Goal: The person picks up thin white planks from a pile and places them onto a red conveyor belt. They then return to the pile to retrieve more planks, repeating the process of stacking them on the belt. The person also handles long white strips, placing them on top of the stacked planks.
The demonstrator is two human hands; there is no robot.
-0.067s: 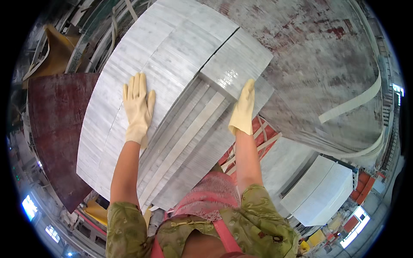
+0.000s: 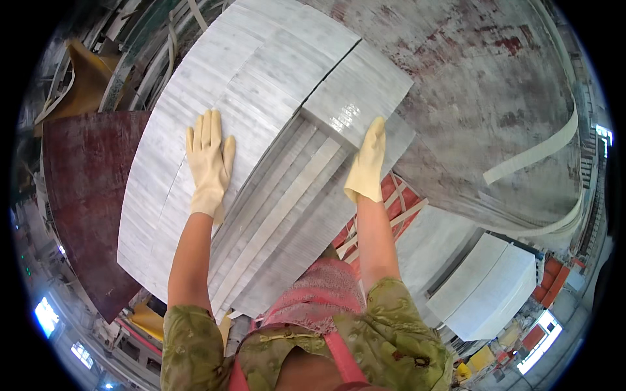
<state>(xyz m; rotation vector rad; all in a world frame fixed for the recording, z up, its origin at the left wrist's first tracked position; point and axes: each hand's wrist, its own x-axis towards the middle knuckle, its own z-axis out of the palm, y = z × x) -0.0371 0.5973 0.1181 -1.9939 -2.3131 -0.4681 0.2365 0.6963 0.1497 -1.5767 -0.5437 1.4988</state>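
Left hand [image 2: 208,164] flat, fingers spread, palm pressed on top slab [image 2: 195,130] of pale stone stack — gripping nothing. Right hand [image 2: 367,163] open too, fingers together, laid against edge of smaller glossy slab [image 2: 355,94] (thumb hidden, so hold on edge unclear). Glossy slab sits up and left of right hand, nearer to it than to left hand. Slabs' long axis runs away from body, tilting right. Stepped slab edges [image 2: 287,215] lie between wrists. Red frame [image 2: 398,195] just below right wrist; dark board [image 2: 81,189] left of stack.
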